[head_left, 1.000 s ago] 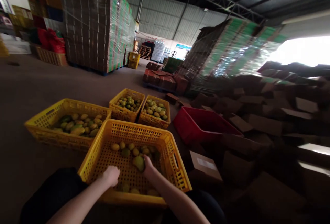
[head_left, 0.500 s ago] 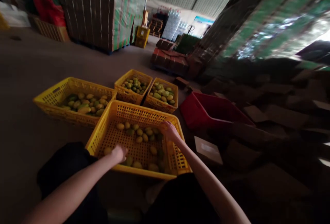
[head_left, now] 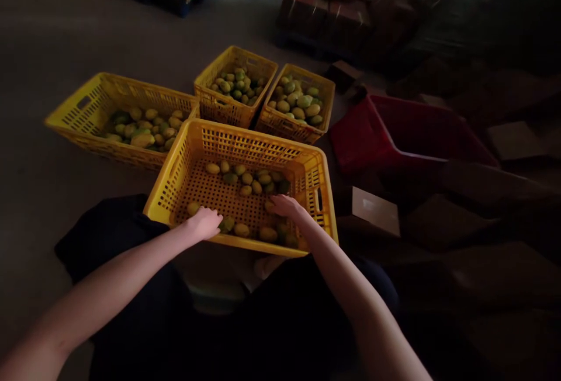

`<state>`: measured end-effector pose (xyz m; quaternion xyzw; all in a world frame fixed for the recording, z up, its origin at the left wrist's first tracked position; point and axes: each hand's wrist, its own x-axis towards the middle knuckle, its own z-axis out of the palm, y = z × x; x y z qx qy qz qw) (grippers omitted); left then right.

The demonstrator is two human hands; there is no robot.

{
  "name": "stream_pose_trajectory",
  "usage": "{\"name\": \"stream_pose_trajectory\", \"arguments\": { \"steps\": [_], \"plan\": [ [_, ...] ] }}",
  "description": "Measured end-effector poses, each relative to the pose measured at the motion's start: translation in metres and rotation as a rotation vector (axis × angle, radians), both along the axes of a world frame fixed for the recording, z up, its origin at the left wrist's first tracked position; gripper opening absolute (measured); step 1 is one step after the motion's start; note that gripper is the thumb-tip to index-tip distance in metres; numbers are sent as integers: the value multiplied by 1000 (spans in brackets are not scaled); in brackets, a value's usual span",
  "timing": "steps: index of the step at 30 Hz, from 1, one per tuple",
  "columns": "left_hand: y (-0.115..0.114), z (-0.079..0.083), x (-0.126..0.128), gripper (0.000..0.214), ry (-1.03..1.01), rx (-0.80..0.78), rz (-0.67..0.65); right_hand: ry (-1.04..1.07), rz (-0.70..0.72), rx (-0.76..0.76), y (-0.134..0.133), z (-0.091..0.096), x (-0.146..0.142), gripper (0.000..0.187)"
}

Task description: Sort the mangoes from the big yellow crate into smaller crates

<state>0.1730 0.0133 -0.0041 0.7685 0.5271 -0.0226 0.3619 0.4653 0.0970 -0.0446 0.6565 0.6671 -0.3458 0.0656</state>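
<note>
A yellow plastic crate (head_left: 245, 138) stands on the floor right in front of me, with several green-yellow mangoes (head_left: 245, 179) lying on its bottom. My left hand (head_left: 205, 222) reaches over the near rim, fingers curled down on a mango at the crate's near left; what it grips is hidden. Over the mangoes at the near right is my right hand (head_left: 284, 205), palm down, fingers bent onto the fruit. My dark-clad knees flank the crate's near side.
Three more yellow crates of mangoes stand behind: a wide one (head_left: 94, 106) at left and two smaller ones (head_left: 228, 109) (head_left: 291, 127). A red crate (head_left: 394, 135) sits to the right among flattened cardboard boxes (head_left: 377, 210). Stacked pallets line the back.
The view has tipped down toward the crate. My right hand came back from the far right rim down onto the near-right mangoes. My left hand stayed at the near left.
</note>
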Motion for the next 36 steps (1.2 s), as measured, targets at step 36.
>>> {"name": "stream_pose_trajectory", "arguments": {
  "steps": [36],
  "plan": [
    [17, 31, -9, 32, 493, -37, -270, -428, 183, 172, 56, 22, -45, 42]
  ]
}}
